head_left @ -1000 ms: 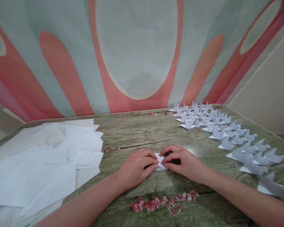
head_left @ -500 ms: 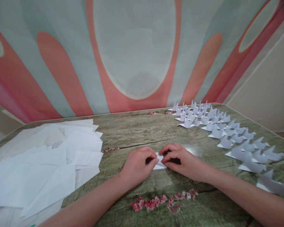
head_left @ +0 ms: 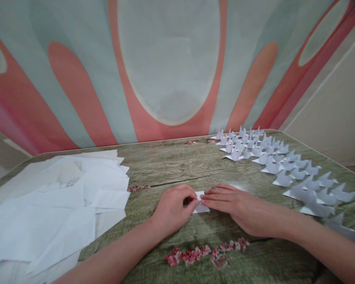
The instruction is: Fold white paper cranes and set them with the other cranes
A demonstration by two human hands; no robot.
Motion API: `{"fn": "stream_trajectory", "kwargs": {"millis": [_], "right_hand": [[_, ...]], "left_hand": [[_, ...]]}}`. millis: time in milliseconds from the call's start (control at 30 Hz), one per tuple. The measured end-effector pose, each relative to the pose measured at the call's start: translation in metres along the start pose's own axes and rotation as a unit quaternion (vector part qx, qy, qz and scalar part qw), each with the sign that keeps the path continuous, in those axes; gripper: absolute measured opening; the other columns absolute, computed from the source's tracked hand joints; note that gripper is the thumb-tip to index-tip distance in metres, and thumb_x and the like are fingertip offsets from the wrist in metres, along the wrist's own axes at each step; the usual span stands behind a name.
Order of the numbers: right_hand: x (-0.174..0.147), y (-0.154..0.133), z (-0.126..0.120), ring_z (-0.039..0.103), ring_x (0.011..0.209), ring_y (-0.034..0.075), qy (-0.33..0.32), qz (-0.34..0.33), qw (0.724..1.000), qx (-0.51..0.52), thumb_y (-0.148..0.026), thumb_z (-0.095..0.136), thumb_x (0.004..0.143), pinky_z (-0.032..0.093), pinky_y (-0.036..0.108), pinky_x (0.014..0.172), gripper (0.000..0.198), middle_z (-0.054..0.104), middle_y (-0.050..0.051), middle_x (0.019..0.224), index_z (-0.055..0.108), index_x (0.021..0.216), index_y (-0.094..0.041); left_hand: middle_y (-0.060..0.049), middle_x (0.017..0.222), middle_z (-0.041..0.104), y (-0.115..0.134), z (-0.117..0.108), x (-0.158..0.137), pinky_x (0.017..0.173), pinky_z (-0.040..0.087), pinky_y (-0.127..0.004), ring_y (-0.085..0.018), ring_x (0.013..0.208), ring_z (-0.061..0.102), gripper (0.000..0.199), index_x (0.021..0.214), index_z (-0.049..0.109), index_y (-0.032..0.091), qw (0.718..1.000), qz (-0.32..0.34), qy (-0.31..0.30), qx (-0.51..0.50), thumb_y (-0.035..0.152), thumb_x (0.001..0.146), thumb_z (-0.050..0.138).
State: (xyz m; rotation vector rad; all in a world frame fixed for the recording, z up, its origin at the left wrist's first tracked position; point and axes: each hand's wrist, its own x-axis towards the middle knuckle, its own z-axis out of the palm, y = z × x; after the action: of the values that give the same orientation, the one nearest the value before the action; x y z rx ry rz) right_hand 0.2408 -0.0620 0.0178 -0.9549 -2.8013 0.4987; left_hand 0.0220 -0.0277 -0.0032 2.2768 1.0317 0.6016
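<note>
Folded white paper (head_left: pixel 201 210) on surface (head_left: pixel 165 163): your left hand (head_left: pixel 174 206) pinches it; right hand (head_left: pixel 242 208) reaches it with fingers extended, can't tell if that grip's closed. Likely creasing; next press calls for aligned edges.

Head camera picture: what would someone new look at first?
Probably the many white paper birds on the right of the table. The coral and grey-green backdrop behind it could grab the eye too. Near the middle, the left hand and right hand are both at a small white paper.
</note>
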Motion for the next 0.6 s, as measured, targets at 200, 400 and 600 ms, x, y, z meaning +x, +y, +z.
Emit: {"fn": "stream_trajectory", "kwargs": {"millis": [200, 400, 600], "right_hand": [[-0.007, -0.005, 0.008, 0.034, 0.128, 0.020, -0.033, -0.005, 0.994, -0.104, -0.004, 0.044, 0.076, 0.020, 0.045, 0.109, 0.067, 0.039, 0.005, 0.140, 0.029, 0.139, -0.022], [-0.010, -0.010, 0.031, 0.033, 0.128, 0.022, -0.004, 0.013, 0.984, -0.180, -0.008, 0.042, 0.082, 0.025, 0.044, 0.107, 0.060, 0.037, 0.007, 0.141, 0.027, 0.139, -0.014], [-0.011, -0.008, 0.037, 0.033, 0.128, 0.024, 0.007, 0.015, 0.982, -0.186, -0.014, 0.046, 0.082, 0.026, 0.045, 0.106, 0.061, 0.036, 0.008, 0.141, 0.026, 0.139, -0.012]], "left_hand": [[0.000, 0.082, 0.062, -0.002, 0.001, 0.000, 0.073, 0.043, -0.025, -0.014, 0.078, 0.057, 0.010, 0.074, 0.062, 0.019, 1.000, -0.001, 0.006, 0.004, 0.017, 0.080, 0.054], [0.000, 0.083, 0.061, -0.001, 0.004, -0.003, 0.073, 0.043, -0.026, -0.014, 0.078, 0.056, 0.011, 0.076, 0.061, 0.019, 1.000, -0.004, 0.016, 0.022, 0.018, 0.081, 0.052], [0.000, 0.083, 0.059, -0.002, 0.005, -0.003, 0.069, 0.043, -0.026, -0.014, 0.074, 0.055, 0.006, 0.084, 0.059, 0.019, 0.999, -0.016, 0.017, 0.036, 0.020, 0.081, 0.054]]}}
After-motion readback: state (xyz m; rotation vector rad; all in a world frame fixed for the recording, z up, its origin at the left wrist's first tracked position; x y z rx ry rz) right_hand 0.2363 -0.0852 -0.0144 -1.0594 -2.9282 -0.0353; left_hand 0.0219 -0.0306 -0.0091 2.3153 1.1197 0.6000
